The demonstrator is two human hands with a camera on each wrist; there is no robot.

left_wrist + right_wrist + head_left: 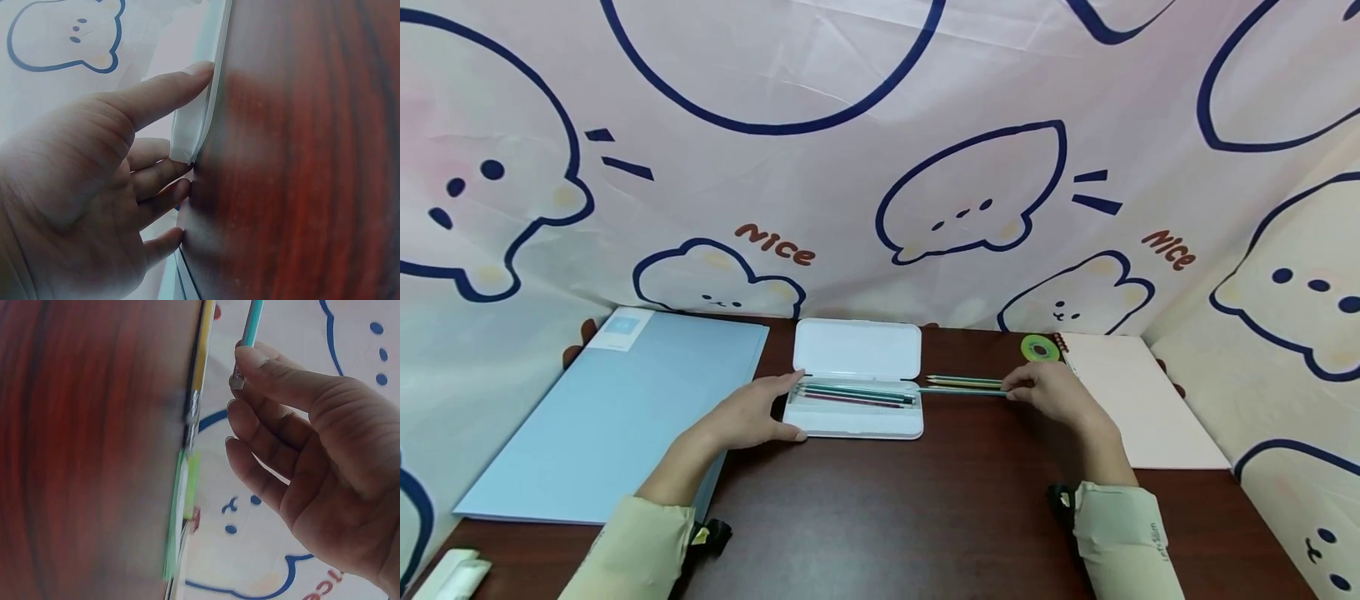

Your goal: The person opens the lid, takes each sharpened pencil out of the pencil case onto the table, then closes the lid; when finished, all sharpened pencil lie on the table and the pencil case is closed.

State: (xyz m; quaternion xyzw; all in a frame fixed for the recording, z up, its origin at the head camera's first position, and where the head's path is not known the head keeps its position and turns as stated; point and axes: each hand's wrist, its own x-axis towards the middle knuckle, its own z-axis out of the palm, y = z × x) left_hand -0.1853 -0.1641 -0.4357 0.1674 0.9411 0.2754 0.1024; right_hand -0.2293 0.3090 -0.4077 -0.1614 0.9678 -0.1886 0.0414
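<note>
Surface: dark wood bench [925, 500] backed by a cartoon-print cloth [850, 167] | Case: open white pencil case [857, 421] at centre is braced by the left hand [752, 417], fingers straight | Pencil: teal pencil [962, 391], just right of the case, is pinched by the right hand [1052, 392]

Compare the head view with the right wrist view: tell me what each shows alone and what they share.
Only the head view shows the open white plastic pencil case with pencils inside, the left hand steadying its left end, the light blue folder, the cream notebook and the green tape roll.

Only the right wrist view shows the metal ferrule at the pencil's end, held at the fingertips.

Both show the right hand pinching a teal pencil, loose pencils on the dark wooden table, and the cartoon-print cloth.
</note>
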